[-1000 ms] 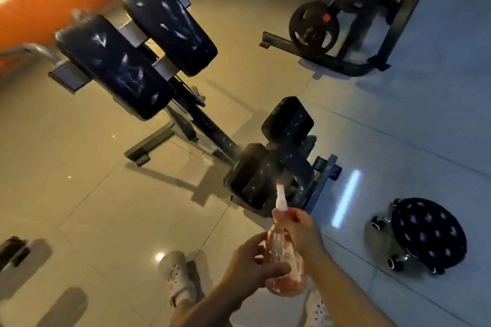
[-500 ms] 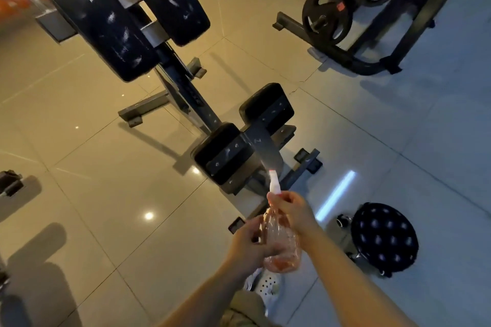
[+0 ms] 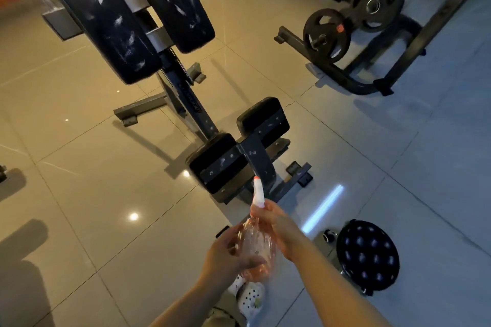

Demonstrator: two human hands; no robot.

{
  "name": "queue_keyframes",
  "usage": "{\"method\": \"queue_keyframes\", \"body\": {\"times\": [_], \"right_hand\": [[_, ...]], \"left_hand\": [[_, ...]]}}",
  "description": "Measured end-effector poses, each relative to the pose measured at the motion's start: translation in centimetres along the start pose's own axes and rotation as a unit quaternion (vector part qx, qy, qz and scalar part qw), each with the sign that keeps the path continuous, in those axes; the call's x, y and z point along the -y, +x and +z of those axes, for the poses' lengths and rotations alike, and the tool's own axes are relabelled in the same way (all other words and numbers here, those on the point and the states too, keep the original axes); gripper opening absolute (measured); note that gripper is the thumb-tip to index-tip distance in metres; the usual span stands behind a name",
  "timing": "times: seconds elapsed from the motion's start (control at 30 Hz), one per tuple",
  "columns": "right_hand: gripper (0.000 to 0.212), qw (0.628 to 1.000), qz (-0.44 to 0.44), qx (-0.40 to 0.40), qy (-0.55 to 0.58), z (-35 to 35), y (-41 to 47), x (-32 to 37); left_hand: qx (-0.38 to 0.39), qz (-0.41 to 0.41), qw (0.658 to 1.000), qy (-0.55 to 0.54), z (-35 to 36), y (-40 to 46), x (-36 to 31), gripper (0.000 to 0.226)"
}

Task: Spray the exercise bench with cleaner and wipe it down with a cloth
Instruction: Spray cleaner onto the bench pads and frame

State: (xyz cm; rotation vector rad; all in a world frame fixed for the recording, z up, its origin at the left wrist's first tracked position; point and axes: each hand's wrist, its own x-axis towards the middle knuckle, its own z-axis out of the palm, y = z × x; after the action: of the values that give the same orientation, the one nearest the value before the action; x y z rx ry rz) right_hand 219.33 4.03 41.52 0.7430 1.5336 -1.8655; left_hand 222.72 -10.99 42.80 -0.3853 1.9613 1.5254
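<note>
Bottle is held above the floor, near the bench: body gripped by left hand, neck by right hand. Judged light, thin-walled, crushable; hold lightly.

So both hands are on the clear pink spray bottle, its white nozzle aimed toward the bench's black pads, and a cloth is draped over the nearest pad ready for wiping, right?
Not quite. The head view shows both the left hand and right hand on the clear pink spray bottle, its white nozzle aimed toward the bench's black pads, but nothing is draped over the nearest pad: no cloth is visible anywhere.
</note>
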Motion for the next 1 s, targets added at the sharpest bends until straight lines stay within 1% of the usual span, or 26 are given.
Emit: {"method": "queue_keyframes", "body": {"times": [0.1,0.17,0.23,0.3,0.37,0.4,0.43,0.53,0.63,0.77,0.83,0.9,0.93,1.0], "right_hand": [[0.067,0.999,-0.024,0.007,-0.03,1.2,1.1,3.3],[0.068,0.998,-0.049,0.006,-0.038,1.2,1.7,5.4],[0.067,0.997,-0.064,0.008,-0.042,0.4,2.1,7.3],[0.065,0.996,-0.072,0.008,-0.048,-0.7,2.5,8.9],[0.068,0.995,-0.075,0.004,-0.06,-2.3,3.0,10.3],[0.068,0.995,-0.073,0.008,-0.071,-3.2,3.4,11.2],[0.062,0.995,-0.069,0.016,-0.075,-4.1,4.0,11.9],[0.04,0.992,-0.063,0.056,-0.091,-8.1,6.7,13.9],[0.038,0.984,-0.066,0.1,-0.133,-12.5,10.6,16.1],[0.038,0.971,-0.051,0.157,-0.172,-19.0,16.7,19.7],[0.036,0.951,-0.035,0.208,-0.225,-23.3,19.1,22.4],[0.035,0.925,-0.036,0.243,-0.29,-27.8,20.8,25.9],[0.036,0.918,-0.037,0.252,-0.305,-30.2,21.5,27.6],[0.039,0.914,-0.011,0.263,-0.31,-34.4,22.2,30.5]], "left_hand": [[-0.006,0.011,1.0,-0.02,-1.7,1.6,-1.2,0.069],[-0.01,0.023,0.999,-0.041,-2.1,2.9,-2.5,0.074],[-0.003,0.046,0.998,-0.04,-1.7,4.3,-3.8,0.075],[0.003,0.061,0.998,-0.033,-0.8,5.4,-5.0,0.074],[-0.002,0.067,0.996,-0.053,0.3,6.5,-6.3,0.068],[-0.005,0.068,0.996,-0.056,1.1,7.2,-6.8,0.065],[-0.008,0.069,0.996,-0.055,1.7,8.0,-7.2,0.065],[-0.022,0.064,0.996,-0.052,4.3,11.0,-8.9,0.068],[-0.06,0.046,0.994,-0.077,7.8,14.6,-10.5,0.064],[-0.146,0.003,0.98,-0.136,14.6,19.7,-14.6,0.061],[-0.184,-0.029,0.968,-0.169,19.7,22.1,-17.1,0.064],[-0.204,-0.047,0.956,-0.205,24.6,24.0,-20.3,0.066],[-0.207,-0.057,0.952,-0.22,26.9,25.0,-22.2,0.066],[-0.219,-0.078,0.945,-0.23,31.0,26.8,-25.0,0.066]]}}
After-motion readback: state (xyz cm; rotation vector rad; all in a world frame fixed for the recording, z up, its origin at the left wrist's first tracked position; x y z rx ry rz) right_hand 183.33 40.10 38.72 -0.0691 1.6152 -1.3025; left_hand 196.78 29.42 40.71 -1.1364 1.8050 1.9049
